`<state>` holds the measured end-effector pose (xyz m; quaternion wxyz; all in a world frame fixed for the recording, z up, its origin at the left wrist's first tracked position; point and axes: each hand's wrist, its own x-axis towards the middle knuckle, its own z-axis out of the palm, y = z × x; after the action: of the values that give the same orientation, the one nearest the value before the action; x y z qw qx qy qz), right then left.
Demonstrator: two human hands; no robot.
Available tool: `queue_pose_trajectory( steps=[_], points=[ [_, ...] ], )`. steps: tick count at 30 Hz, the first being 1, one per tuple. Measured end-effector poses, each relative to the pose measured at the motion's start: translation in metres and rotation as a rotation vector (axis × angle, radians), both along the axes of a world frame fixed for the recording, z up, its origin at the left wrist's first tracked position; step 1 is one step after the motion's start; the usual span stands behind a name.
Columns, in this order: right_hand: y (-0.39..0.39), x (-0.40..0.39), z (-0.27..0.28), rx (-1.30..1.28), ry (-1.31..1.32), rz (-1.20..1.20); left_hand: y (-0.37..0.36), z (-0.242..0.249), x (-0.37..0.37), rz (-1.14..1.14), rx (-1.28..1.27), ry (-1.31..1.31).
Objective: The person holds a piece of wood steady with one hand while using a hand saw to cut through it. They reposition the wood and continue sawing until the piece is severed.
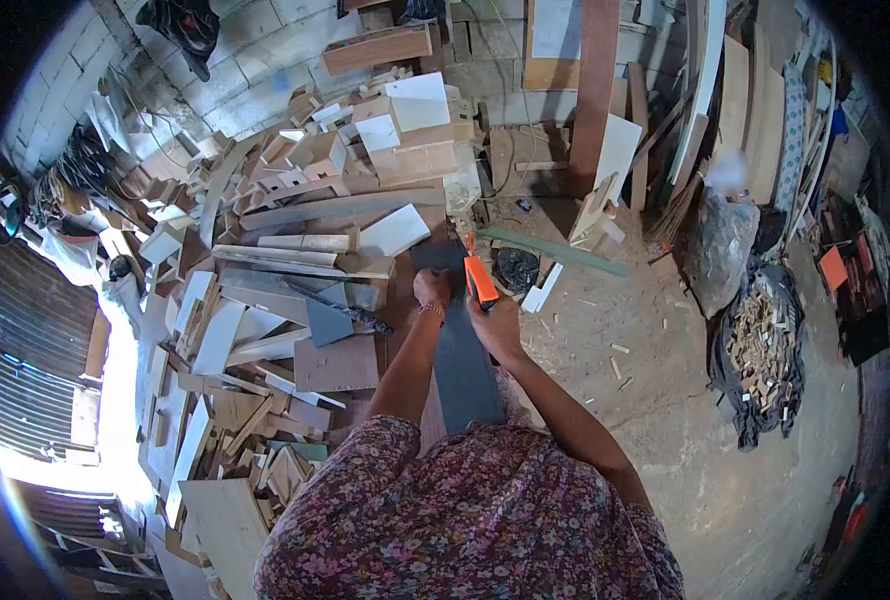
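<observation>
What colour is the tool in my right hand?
Bright orange tool, clearest in the head view.

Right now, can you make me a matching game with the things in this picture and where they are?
Things:
1. orange tool
2. dark board
3. wood scrap pile
4. bag of wood bits

Places:
A. far right on the floor
B. in the right hand
C. left of the arms
D. under the left hand, running towards the person

Pairs: 1-B, 2-D, 3-C, 4-A
</observation>
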<state>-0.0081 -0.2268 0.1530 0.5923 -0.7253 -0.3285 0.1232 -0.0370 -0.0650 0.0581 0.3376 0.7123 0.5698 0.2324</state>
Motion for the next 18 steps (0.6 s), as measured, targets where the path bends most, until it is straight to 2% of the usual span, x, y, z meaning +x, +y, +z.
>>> queue_pose_trajectory(
  steps=[1, 3, 7, 9, 10, 13, 15, 16, 18],
  points=[
    [-0.001, 0.000, 0.002, -0.022, -0.001, 0.001, 0.000, -0.003, 0.001, -0.002, -0.001, 0.001],
    [-0.001, -0.001, 0.006, -0.044, -0.002, 0.000, 0.002, -0.009, 0.003, 0.032, 0.153, 0.023],
    [-0.003, -0.001, 0.004, -0.115, -0.027, -0.015, 0.000, 0.009, 0.005, 0.009, 0.154, 0.056],
    [-0.003, 0.000, 0.002, -0.110, -0.011, -0.008, 0.000, 0.024, 0.005, 0.009, -0.053, 0.059],
    [-0.002, 0.001, 0.000, -0.093, -0.047, -0.009, 0.002, 0.018, 0.007, 0.007, -0.055, 0.060],
    [-0.001, 0.001, 0.000, -0.075, -0.075, -0.012, 0.012, -0.001, 0.011, -0.028, 0.028, -0.038],
    [-0.002, 0.001, 0.000, -0.077, -0.063, -0.015, 0.013, -0.002, 0.010, 0.013, -0.131, -0.201],
    [-0.003, 0.000, 0.001, -0.079, -0.072, -0.023, 0.015, -0.008, 0.012, 0.011, -0.133, -0.197],
    [-0.003, 0.000, 0.003, -0.079, -0.082, -0.032, 0.021, -0.018, 0.015, 0.062, -0.234, -0.367]
  ],
)
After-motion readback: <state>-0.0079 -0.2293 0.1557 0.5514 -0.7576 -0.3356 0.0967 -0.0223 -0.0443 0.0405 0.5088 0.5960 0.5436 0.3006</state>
